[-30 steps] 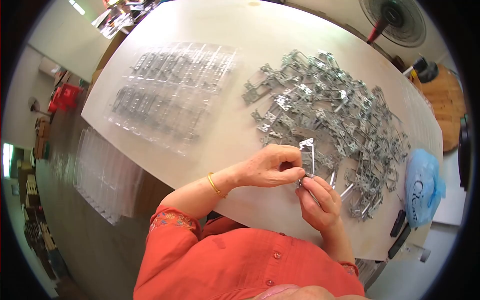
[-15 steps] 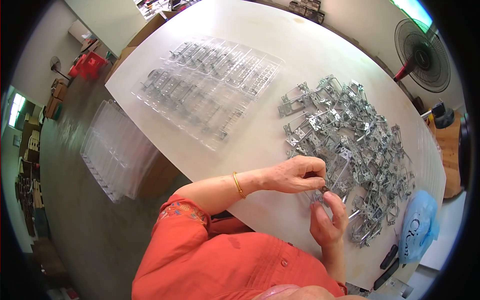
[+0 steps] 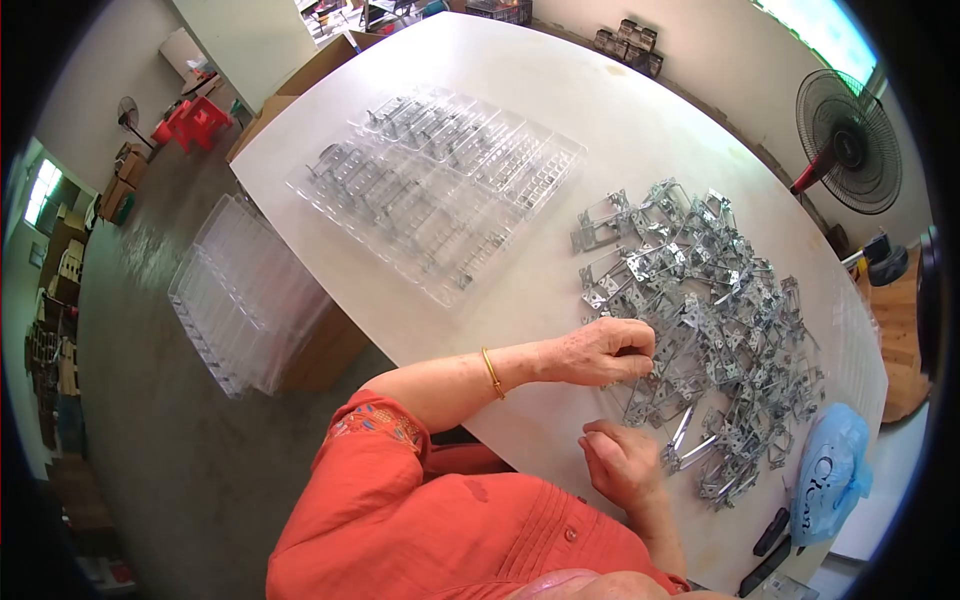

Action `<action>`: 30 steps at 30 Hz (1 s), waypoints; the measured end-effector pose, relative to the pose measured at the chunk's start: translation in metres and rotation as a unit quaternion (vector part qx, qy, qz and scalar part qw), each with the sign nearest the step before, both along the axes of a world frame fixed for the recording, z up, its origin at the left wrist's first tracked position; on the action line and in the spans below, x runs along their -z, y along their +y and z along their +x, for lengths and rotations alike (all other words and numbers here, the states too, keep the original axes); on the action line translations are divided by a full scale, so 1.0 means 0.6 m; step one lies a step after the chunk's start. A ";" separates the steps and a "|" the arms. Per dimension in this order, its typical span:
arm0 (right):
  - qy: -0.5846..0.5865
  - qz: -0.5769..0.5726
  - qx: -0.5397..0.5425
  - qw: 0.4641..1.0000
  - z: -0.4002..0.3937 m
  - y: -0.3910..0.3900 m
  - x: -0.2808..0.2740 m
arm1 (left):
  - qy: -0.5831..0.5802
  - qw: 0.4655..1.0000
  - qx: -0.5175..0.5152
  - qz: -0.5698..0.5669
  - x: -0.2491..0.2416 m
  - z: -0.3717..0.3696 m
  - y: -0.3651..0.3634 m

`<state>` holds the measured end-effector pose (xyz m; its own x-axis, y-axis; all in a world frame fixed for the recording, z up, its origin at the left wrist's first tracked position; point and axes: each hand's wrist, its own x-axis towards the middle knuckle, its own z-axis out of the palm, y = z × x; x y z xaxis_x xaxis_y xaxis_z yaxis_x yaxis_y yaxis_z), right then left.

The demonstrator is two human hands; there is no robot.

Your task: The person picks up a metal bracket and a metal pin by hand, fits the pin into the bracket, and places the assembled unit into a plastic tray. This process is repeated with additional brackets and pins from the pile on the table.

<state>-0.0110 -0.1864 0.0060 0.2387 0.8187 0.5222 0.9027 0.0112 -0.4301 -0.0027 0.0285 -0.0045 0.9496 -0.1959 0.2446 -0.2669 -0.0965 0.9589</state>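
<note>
Over the left edge of a heap of silver metal brackets (image 3: 735, 300), my left hand (image 3: 605, 352) is closed in a pinch, a gold bangle on its wrist. What it pinches is too small to tell. My right hand (image 3: 622, 465) is curled below it, apart from it and nearer my body; its closed fingers hide whatever they may hold. Loose metal parts lie between the two hands and to their right. Farther back on the white table (image 3: 520, 60), a clear plastic tray (image 3: 440, 290) holds rows of metal parts in its compartments.
Stacked clear trays (image 3: 240, 290) stand off the table's left edge, beside a cardboard box (image 3: 325, 350). On the right are a blue plastic bag (image 3: 832, 470), dark tools (image 3: 770, 545) and a fan (image 3: 848, 145). Red stools (image 3: 200, 122) are farther off.
My right hand has pulled away from my left, leftward and toward my body. My left hand stays near the heap's edge, still pinched. The whole view has shifted slightly.
</note>
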 end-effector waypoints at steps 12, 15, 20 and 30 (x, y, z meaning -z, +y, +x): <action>0.049 -0.047 -0.022 0.997 -0.005 0.013 0.021 | -0.061 0.990 -0.073 0.101 -0.090 -0.027 0.035; 0.065 -0.035 -0.020 0.997 -0.004 0.012 0.023 | -0.099 0.961 -0.161 0.201 -0.121 -0.060 0.082; 0.074 -0.021 -0.014 0.997 -0.003 0.010 0.028 | -0.070 0.869 -0.334 0.359 -0.149 -0.140 0.207; 0.100 -0.026 -0.010 0.995 -0.001 0.015 0.030 | 0.152 0.764 -0.392 0.489 -0.136 -0.222 0.379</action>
<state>-0.0118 -0.1775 -0.0119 0.3176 0.8491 0.4221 0.7983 0.0008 -0.6022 -0.1360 0.2558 0.0773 0.8525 0.5150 0.0901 0.4616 -0.8223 0.3329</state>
